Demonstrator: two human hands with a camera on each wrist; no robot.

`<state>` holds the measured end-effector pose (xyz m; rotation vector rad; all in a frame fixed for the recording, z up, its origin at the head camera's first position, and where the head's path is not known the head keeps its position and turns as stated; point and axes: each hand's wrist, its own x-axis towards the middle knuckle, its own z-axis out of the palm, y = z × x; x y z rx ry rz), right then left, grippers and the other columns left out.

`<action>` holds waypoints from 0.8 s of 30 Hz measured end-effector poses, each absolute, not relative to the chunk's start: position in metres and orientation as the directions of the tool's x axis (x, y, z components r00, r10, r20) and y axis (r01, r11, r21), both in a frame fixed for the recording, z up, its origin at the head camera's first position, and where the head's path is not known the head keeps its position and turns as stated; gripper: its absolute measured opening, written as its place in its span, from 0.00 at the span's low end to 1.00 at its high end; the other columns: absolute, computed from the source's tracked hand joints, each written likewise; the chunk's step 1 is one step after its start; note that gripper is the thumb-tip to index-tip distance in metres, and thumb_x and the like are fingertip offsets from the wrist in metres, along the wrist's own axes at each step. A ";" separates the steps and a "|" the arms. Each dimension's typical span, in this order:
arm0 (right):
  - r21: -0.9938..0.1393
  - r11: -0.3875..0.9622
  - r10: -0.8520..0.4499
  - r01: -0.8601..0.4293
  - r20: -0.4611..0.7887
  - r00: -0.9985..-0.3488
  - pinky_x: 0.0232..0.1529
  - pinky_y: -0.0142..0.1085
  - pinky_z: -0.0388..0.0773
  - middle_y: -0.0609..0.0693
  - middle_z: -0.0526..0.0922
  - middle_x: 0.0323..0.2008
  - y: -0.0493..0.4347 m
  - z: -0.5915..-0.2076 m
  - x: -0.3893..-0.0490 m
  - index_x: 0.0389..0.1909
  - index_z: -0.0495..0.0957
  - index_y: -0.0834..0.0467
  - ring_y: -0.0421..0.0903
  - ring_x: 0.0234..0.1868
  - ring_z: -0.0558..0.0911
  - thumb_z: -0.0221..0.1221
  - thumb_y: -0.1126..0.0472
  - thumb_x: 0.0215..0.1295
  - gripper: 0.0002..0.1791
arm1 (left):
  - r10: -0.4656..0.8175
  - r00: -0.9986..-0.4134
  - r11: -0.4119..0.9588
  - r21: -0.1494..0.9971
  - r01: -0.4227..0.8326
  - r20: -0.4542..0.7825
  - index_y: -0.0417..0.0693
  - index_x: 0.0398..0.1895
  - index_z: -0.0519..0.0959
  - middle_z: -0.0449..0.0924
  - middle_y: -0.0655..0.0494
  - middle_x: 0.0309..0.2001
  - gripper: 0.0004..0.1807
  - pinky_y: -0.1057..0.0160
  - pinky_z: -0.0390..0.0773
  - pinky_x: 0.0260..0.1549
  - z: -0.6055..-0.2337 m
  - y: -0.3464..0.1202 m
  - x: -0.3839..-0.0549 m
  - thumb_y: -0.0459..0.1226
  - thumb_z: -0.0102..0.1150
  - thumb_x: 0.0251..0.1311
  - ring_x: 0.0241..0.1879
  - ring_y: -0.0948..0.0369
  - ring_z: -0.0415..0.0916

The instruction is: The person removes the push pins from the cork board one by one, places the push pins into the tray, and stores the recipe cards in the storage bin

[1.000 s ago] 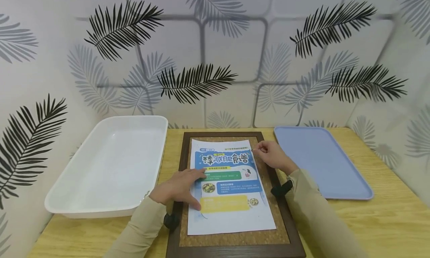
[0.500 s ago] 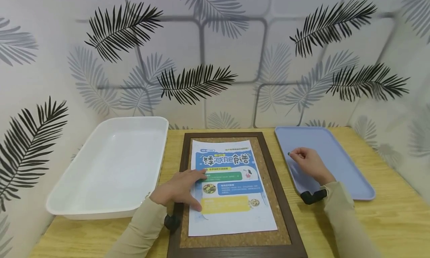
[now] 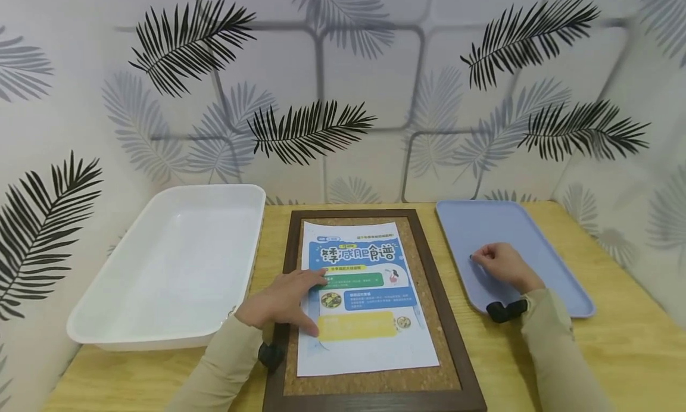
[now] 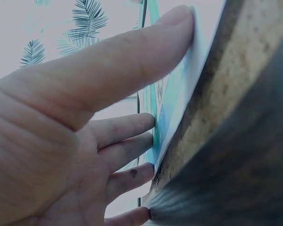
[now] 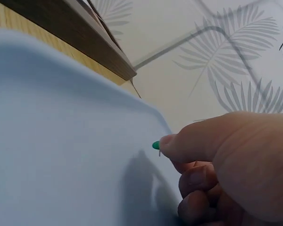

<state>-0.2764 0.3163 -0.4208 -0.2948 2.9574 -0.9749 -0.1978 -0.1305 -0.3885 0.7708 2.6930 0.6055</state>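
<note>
Thumbtack pinched at blue tray; left hand on printed sheet

Right hand: thumb and forefinger clamped on the thumbtack, whose green head and short metal point show beyond the thumb tip; other fingers curled. The hand is over the tray and casts a shadow on it; contact between the two cannot be confirmed.

Left hand: fingers straight and spread, thumb well apart from them. It rests on the left edge of the sheet and covers the left ends of some printed panels.

Surroundings: the sheet lies on a corkboard with a dark brown frame, cork showing around it. A deep white basin stands left of the board, the tray to its right. All rest on a wood-grain worktop before a wall papered with feather-like leaves.

Obstructions: the left forearm passes close to the basin's near right corner, and the left hand reaches across the frame's left side. The right forearm runs past the tray's near edge, hiding part of it.
</note>
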 end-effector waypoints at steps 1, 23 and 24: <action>-0.587 0.790 -0.190 -0.178 0.042 -0.981 0.25 0.32 0.65 0.49 0.77 0.23 0.316 -0.419 -0.278 0.35 0.80 0.70 0.39 0.23 0.68 0.56 0.61 0.68 0.14 | 0.550 -0.823 0.773 0.461 0.436 -0.144 0.39 0.64 0.69 0.60 0.45 0.72 0.47 0.38 0.56 0.65 -0.388 -0.132 -0.198 0.47 0.79 0.38 0.70 0.43 0.56; -0.577 0.804 -0.160 -0.144 0.024 -0.987 0.26 0.31 0.64 0.50 0.78 0.25 0.324 -0.418 -0.277 0.36 0.79 0.71 0.39 0.25 0.68 0.55 0.61 0.69 0.14 | 0.538 -0.829 0.779 0.465 0.420 -0.153 0.40 0.64 0.70 0.60 0.46 0.72 0.47 0.39 0.55 0.66 -0.389 -0.131 -0.199 0.47 0.79 0.38 0.71 0.45 0.56; -0.575 0.806 -0.156 -0.140 0.022 -0.988 0.26 0.31 0.64 0.51 0.78 0.26 0.324 -0.418 -0.277 0.36 0.79 0.71 0.39 0.25 0.68 0.54 0.61 0.69 0.14 | 0.539 -0.828 0.779 0.464 0.421 -0.153 0.39 0.64 0.70 0.60 0.47 0.72 0.47 0.39 0.55 0.66 -0.389 -0.131 -0.199 0.47 0.79 0.38 0.71 0.45 0.56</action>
